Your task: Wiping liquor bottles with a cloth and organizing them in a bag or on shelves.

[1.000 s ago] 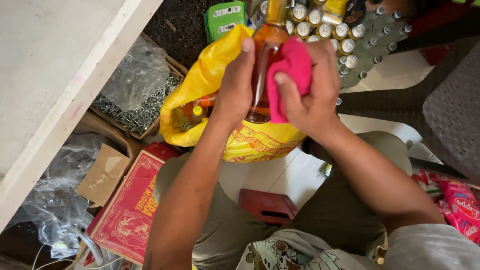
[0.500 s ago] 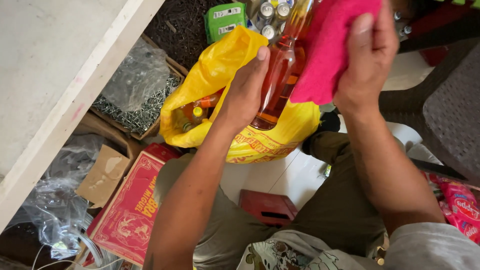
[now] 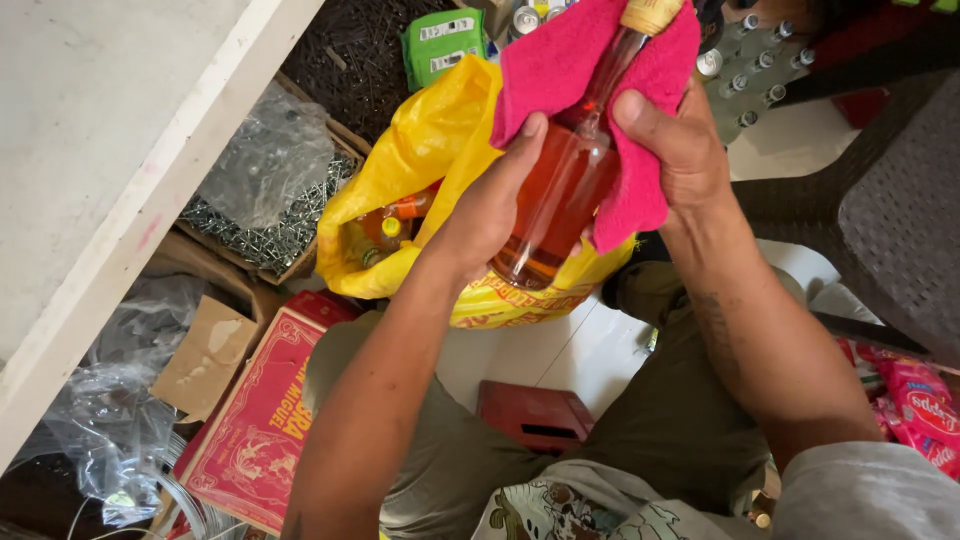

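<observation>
Wiping is under way: the left hand (image 3: 490, 215) grips the amber glass bottle (image 3: 560, 195) at twelve o'clock over the lap, while the right hand (image 3: 680, 150) presses a pink cloth (image 3: 570, 60) around it (neck seemingly remaining), above the yellow bag (image 3: 420, 160).

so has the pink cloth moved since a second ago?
Yes. The pink cloth went up the bottle, from its body to the neck and cap.
</observation>
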